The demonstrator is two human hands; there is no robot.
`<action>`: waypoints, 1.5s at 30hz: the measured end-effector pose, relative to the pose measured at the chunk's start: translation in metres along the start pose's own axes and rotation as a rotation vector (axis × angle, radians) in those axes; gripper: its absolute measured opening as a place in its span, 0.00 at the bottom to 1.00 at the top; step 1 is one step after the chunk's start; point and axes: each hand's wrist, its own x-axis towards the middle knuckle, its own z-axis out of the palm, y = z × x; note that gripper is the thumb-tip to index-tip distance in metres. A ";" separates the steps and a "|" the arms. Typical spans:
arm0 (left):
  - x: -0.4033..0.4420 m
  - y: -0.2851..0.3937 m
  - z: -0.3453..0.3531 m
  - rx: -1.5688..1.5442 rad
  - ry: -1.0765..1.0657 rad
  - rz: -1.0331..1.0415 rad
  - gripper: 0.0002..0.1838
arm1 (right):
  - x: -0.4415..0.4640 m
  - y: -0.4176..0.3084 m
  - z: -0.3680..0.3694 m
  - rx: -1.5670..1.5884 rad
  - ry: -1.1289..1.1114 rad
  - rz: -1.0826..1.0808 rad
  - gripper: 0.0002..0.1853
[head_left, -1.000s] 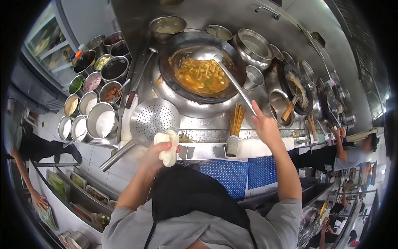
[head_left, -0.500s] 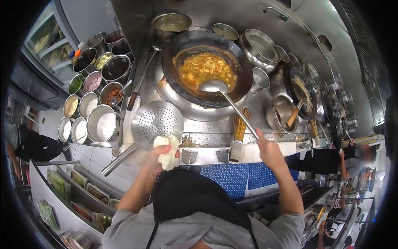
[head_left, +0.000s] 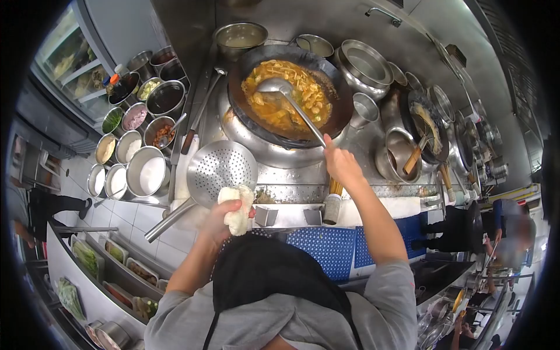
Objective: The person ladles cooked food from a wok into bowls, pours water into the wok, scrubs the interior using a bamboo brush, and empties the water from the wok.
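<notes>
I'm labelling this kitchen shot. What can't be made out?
Head view throughout:
Brush: bristle tips hidden behind the right hand.
Left hand: palm covered by the white cloth.
Food beneath the ladle: hidden by its bowl.
Metalware at far right: too small to identify.

The right hand (head_left: 344, 166) has pushed the ladle (head_left: 274, 86) forward-left from the wok's (head_left: 338, 123) near side — food (head_left: 313, 87) seemingly shifted.

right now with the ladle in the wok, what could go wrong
Sauce could splash: the right hand grips the ladle, whose bowl is in the saucy food in the wok, so a brisk stir might send some over the rim.

The strainer could get knocked: its handle juts out near the left hand, which clutches a white cloth.
</notes>
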 end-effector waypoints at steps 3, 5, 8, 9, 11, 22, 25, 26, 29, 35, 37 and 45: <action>0.001 -0.001 0.002 0.003 0.023 -0.001 0.24 | -0.041 0.009 -0.016 -0.091 -0.079 -0.025 0.28; 0.003 -0.003 0.004 0.005 0.062 -0.001 0.24 | -0.061 0.017 -0.035 -0.171 -0.100 -0.021 0.28; 0.016 -0.003 0.008 0.008 0.135 0.020 0.22 | -0.081 0.032 -0.054 -0.241 -0.033 -0.023 0.30; 0.021 -0.003 0.012 0.008 0.161 0.029 0.22 | -0.088 0.033 -0.061 -0.203 -0.010 -0.015 0.30; 0.035 -0.002 0.019 0.023 0.167 0.033 0.22 | -0.106 0.034 -0.075 -0.123 0.028 0.002 0.28; 0.178 0.025 0.083 0.134 0.236 -0.220 0.25 | -0.121 0.071 -0.096 -0.260 -0.006 0.015 0.27; 0.182 0.024 0.102 0.023 0.287 -0.244 0.16 | -0.070 0.072 -0.064 -0.328 -0.028 0.093 0.29; 0.189 0.021 0.102 0.008 0.303 -0.212 0.15 | -0.051 0.076 -0.052 -0.307 -0.011 0.081 0.30; 0.209 0.010 0.096 -0.025 0.349 -0.138 0.11 | 0.004 0.061 -0.033 -0.225 0.015 0.126 0.30; 0.220 0.002 0.087 -0.033 0.428 -0.053 0.11 | 0.023 0.032 -0.011 0.022 0.002 0.114 0.26; 0.222 0.002 0.089 0.007 0.460 -0.060 0.12 | 0.000 0.028 -0.015 0.060 -0.024 0.102 0.26; 0.212 0.003 0.106 0.002 0.504 -0.025 0.05 | -0.075 0.068 -0.082 0.168 -0.152 0.064 0.25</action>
